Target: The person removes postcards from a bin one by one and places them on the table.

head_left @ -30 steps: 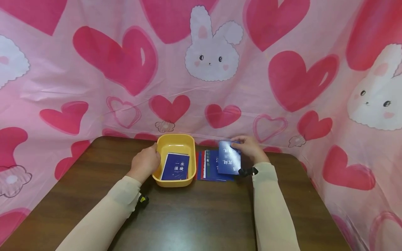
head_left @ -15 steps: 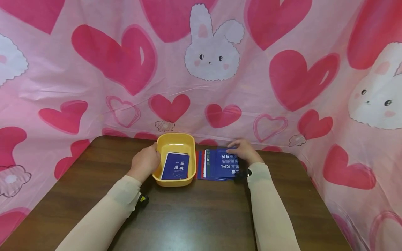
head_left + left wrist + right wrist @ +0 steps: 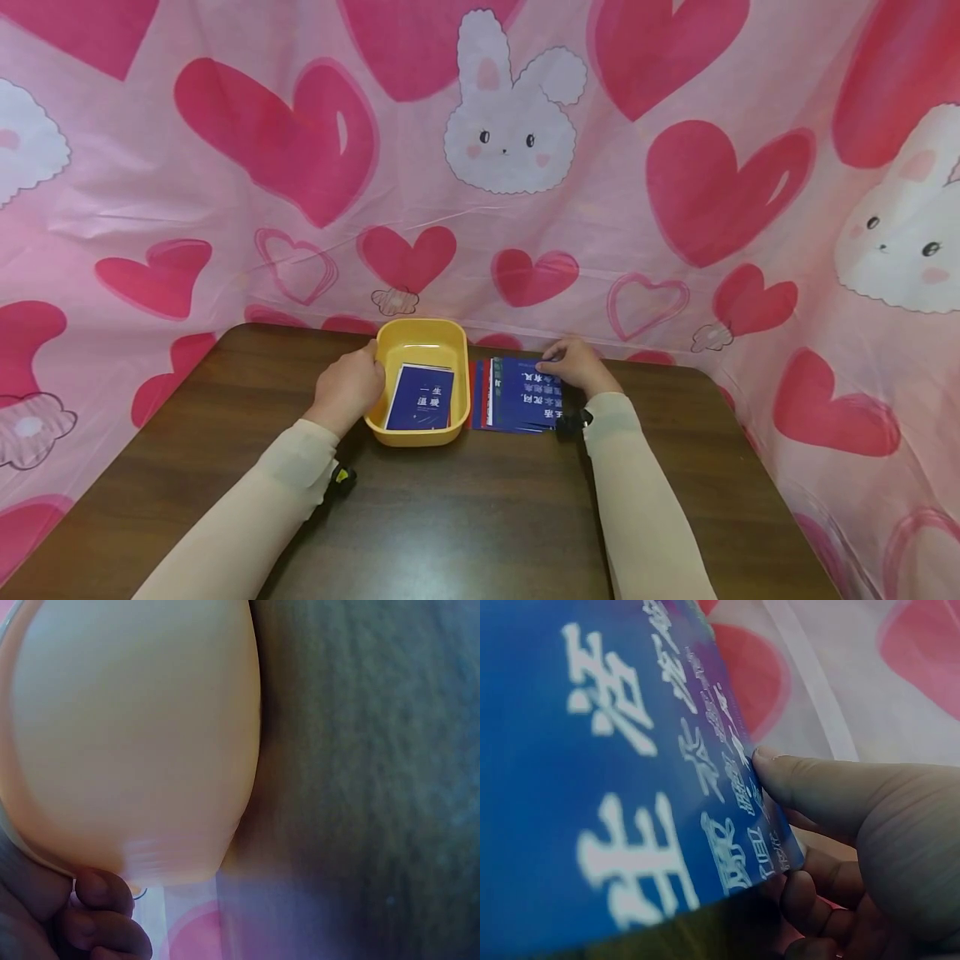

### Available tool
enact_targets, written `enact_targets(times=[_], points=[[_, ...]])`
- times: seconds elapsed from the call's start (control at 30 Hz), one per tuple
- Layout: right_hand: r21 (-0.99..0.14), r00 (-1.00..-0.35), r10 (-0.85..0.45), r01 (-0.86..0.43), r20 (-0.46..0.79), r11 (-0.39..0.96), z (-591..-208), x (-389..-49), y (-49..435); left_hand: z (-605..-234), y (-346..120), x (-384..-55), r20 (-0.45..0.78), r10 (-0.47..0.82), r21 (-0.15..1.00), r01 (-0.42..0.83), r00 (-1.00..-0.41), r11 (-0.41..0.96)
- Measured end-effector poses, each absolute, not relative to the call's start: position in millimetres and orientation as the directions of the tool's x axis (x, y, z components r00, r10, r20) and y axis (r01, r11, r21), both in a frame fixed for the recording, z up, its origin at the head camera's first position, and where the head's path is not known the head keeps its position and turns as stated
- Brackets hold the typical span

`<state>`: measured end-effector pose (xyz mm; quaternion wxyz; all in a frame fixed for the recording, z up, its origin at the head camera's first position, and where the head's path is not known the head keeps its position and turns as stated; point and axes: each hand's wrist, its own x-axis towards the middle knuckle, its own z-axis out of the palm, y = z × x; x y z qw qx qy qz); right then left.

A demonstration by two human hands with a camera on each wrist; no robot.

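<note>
My left hand [image 3: 347, 385] grips the left rim of a yellow plastic basin [image 3: 420, 437], its fingers curled at the edge. The basin's outer side [image 3: 135, 735] fills much of the left wrist view. Inside it lies a small stack of cards, a blue one with white characters [image 3: 418, 400] on top. To the basin's right, my right hand [image 3: 576, 367] pinches a blue card with white characters [image 3: 528, 396] by its far right corner, thumb on top and fingers beneath. That card overlaps a fanned row of blue, red and white cards [image 3: 480, 396] on the table.
The brown wooden table [image 3: 465, 517] extends in front of the basin and cards. A pink cloth [image 3: 315, 200] printed with hearts and rabbits hangs right behind the table's back edge and along both sides.
My right hand has lowered the blue card and shifted it left onto the row of cards, where it lies nearly aligned with them. The left hand and basin have stayed put.
</note>
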<state>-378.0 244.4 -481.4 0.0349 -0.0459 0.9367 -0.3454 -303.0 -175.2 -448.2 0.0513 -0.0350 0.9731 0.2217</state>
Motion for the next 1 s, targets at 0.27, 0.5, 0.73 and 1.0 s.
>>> enact_targets(times=[0.27, 0.5, 0.73, 1.0], points=[[-0.626, -0.994, -0.097, -0.046, -0.048, 0.779, -481.8, -377.4, 236.8, -447.0, -175.1, -302.2, -0.121, -0.046, 0.430, -0.094, -0.992, 0.898], [-0.617, -0.995, -0.085, -0.035, -0.052, 0.787, -481.0, -375.0, 234.8, -447.5, -174.9, -301.8, -0.127, -0.049, 0.435, -0.100, -0.991, 0.895], [-0.620, -0.992, -0.122, -0.085, -0.018, 0.780, -478.5, -375.5, 231.8, -448.2, -176.1, -301.5, -0.133, -0.048, 0.429, -0.101, -0.990, 0.898], [-0.657, -0.976, -0.200, -0.206, 0.085, 0.726, -462.7, -375.2, 220.6, -448.8, -176.0, -302.1, -0.124, -0.044, 0.446, -0.095, -0.991, 0.890]])
